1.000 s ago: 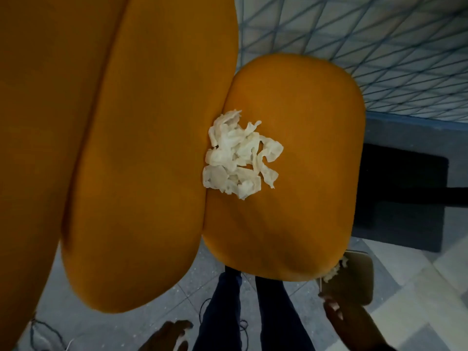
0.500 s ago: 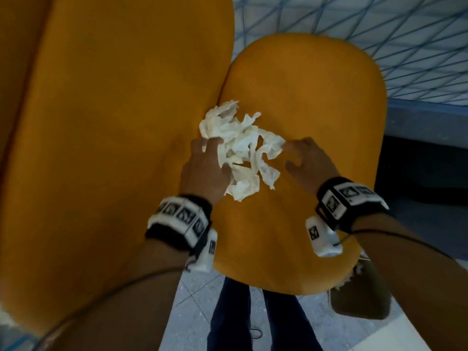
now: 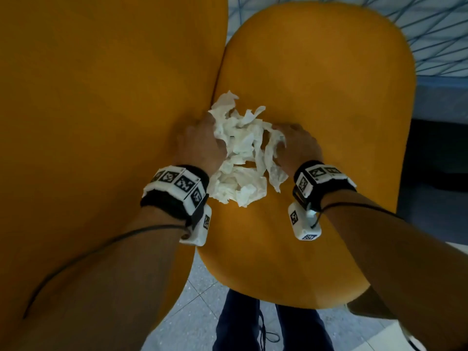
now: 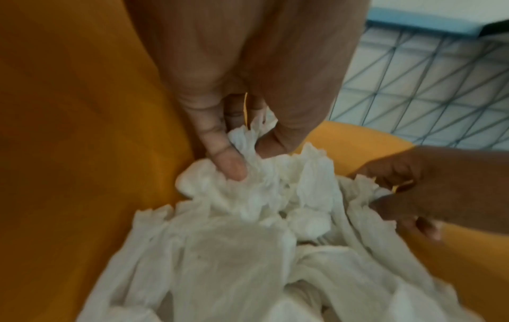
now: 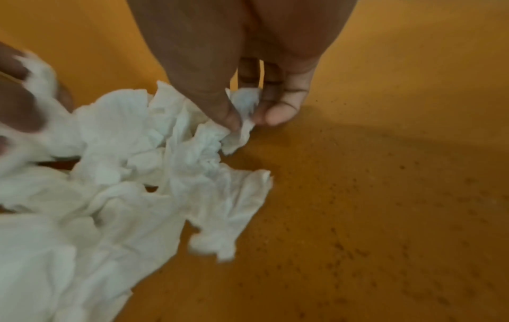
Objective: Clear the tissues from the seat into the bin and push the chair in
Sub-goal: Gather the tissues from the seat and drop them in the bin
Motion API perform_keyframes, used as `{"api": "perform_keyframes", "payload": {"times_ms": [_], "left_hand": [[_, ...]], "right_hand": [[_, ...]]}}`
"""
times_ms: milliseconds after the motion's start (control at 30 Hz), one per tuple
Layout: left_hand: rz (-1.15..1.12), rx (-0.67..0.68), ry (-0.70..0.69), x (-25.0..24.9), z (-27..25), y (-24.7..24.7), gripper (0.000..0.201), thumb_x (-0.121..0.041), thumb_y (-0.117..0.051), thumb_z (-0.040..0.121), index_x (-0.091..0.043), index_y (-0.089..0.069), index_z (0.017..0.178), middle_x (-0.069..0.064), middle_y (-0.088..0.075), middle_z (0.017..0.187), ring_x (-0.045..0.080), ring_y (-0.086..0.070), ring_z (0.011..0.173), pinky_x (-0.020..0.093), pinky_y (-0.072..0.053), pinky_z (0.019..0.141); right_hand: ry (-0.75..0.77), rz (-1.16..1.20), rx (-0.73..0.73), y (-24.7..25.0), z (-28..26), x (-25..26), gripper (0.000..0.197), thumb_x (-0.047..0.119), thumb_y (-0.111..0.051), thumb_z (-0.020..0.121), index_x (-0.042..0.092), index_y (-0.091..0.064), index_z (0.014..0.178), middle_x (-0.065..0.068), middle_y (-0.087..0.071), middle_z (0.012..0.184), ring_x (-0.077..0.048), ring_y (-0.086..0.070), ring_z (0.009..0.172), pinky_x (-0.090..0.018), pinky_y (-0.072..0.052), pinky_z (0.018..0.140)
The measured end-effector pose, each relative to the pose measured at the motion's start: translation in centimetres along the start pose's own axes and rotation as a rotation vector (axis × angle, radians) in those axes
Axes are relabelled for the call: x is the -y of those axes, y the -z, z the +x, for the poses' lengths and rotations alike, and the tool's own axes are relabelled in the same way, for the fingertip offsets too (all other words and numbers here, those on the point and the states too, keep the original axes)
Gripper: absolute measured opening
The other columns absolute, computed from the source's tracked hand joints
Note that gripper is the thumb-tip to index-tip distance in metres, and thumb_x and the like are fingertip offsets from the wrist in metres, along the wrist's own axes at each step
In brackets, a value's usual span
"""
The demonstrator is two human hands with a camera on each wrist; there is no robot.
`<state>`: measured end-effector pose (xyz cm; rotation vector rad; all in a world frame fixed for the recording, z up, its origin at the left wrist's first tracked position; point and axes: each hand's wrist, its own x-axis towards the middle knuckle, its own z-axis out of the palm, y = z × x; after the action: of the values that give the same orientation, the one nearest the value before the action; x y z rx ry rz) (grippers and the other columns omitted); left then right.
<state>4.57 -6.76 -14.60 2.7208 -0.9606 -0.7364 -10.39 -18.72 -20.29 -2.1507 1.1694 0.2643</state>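
Observation:
A heap of crumpled white tissues lies on the orange chair seat, close against the orange backrest. My left hand is at the heap's left side; in the left wrist view its thumb and fingers pinch the tissues. My right hand is at the heap's right side; in the right wrist view its thumb and fingertips pinch a tissue edge. The bin shows only as a sliver at the lower right, behind my right forearm.
Grey tiled floor and my legs in dark trousers lie below the seat's front edge. A pale surface with a blue line grid is beyond the seat at top right, with a dark area beneath it.
Both hands came up from below the seat to the tissue heap, then closed in on it from either side and pinched it. The heap is bunched more tightly.

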Motion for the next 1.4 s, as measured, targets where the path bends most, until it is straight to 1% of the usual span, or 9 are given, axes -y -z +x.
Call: {"api": "perform_keyframes", "payload": {"times_ms": [167, 333, 433, 600, 733, 967, 1100, 1233, 1400], "left_hand": [[-0.07, -0.171, -0.022, 0.1, -2.1, 2.5, 0.019, -0.016, -0.046, 0.09, -0.008, -0.048, 0.073, 0.009, -0.046, 0.078, 0.025, -0.045, 0.072, 0.031, -0.026, 0.062], [-0.186, -0.345, -0.037, 0.0, -4.0, 5.2, 0.034, -0.019, -0.059, 0.085, -0.014, -0.036, 0.059, 0.002, -0.039, 0.067, 0.021, -0.039, 0.064, 0.025, -0.014, 0.054], [-0.211, -0.348, -0.054, 0.2, -4.4, 5.7, 0.027, -0.013, -0.065, 0.082, -0.011, -0.043, 0.067, 0.007, -0.043, 0.08, 0.021, -0.042, 0.067, 0.02, -0.022, 0.056], [-0.183, -0.167, -0.067, 0.1, -4.6, 4.9, 0.024, 0.005, -0.056, 0.081, -0.003, -0.056, 0.104, 0.002, -0.046, 0.098, 0.017, -0.046, 0.087, 0.018, -0.03, 0.07], [-0.253, -0.035, -0.066, -1.0, -3.8, 3.3, 0.032, -0.005, -0.05, 0.085, -0.017, -0.053, 0.115, 0.005, -0.066, 0.094, 0.023, -0.063, 0.081, 0.036, -0.053, 0.067], [0.118, 0.165, 0.006, -0.6, -1.5, -0.7, 0.046, -0.026, -0.06, 0.087, -0.015, -0.046, 0.13, 0.013, -0.065, 0.111, 0.034, -0.063, 0.097, 0.042, -0.054, 0.078], [0.295, 0.201, 0.128, 0.4, -1.1, -0.5, 0.027, -0.029, -0.061, 0.086, -0.01, -0.058, 0.105, 0.012, -0.065, 0.103, 0.034, -0.064, 0.094, 0.037, -0.048, 0.067], [0.246, 0.168, 0.07, 0.5, -1.2, 0.1, 0.022, -0.03, -0.055, 0.09, -0.013, -0.051, 0.075, 0.012, -0.062, 0.086, 0.03, -0.058, 0.078, 0.035, -0.041, 0.061], [0.0, 0.005, 0.054, 0.3, -1.7, 1.6, 0.037, -0.03, -0.05, 0.089, -0.019, -0.035, 0.058, 0.002, -0.046, 0.058, 0.029, -0.049, 0.059, 0.033, -0.033, 0.057]], "right_hand": [[-0.054, 0.155, -0.099, 1.0, -1.6, -0.4, 0.024, 0.018, -0.04, 0.095, 0.002, -0.058, 0.097, -0.021, -0.051, 0.119, -0.035, -0.05, 0.09, -0.038, -0.039, 0.073], [-0.158, 0.386, -0.148, 2.4, -3.4, -0.8, 0.034, 0.022, -0.042, 0.095, 0.011, -0.033, 0.064, -0.013, -0.04, 0.085, -0.027, -0.037, 0.069, -0.036, -0.028, 0.064], [-0.189, 0.499, -0.157, 2.6, -4.0, -0.8, 0.028, 0.021, -0.052, 0.091, 0.005, -0.042, 0.07, -0.018, -0.046, 0.087, -0.027, -0.042, 0.07, -0.038, -0.032, 0.062], [-0.243, 0.553, -0.129, 2.3, -3.6, -1.0, 0.036, 0.01, -0.054, 0.084, -0.001, -0.056, 0.119, -0.018, -0.064, 0.114, -0.028, -0.06, 0.098, -0.033, -0.047, 0.075], [-0.188, 0.538, -0.091, 2.6, -3.4, -0.4, 0.028, 0.002, -0.045, 0.083, 0.013, -0.051, 0.108, -0.005, -0.058, 0.084, -0.023, -0.053, 0.067, -0.028, -0.041, 0.05], [-0.212, 0.323, 0.231, 0.7, -4.1, 0.0, 0.051, 0.047, -0.058, 0.082, 0.031, -0.037, 0.126, 0.003, -0.062, 0.091, -0.024, -0.065, 0.078, -0.034, -0.05, 0.065], [-0.149, 0.196, 0.356, -1.1, -5.0, -0.6, 0.064, 0.058, -0.065, 0.074, 0.036, -0.036, 0.127, 0.008, -0.061, 0.113, -0.018, -0.067, 0.077, -0.036, -0.053, 0.074], [-0.157, -0.03, 0.364, -2.0, -5.8, -1.0, 0.048, 0.047, -0.052, 0.088, 0.021, -0.045, 0.128, -0.005, -0.06, 0.124, -0.03, -0.059, 0.108, -0.039, -0.048, 0.088], [-0.215, 0.31, 0.231, -1.7, -6.0, -1.0, 0.016, 0.031, -0.054, 0.087, 0.019, -0.058, 0.096, -0.005, -0.064, 0.101, -0.028, -0.061, 0.097, -0.032, -0.043, 0.075]]}}
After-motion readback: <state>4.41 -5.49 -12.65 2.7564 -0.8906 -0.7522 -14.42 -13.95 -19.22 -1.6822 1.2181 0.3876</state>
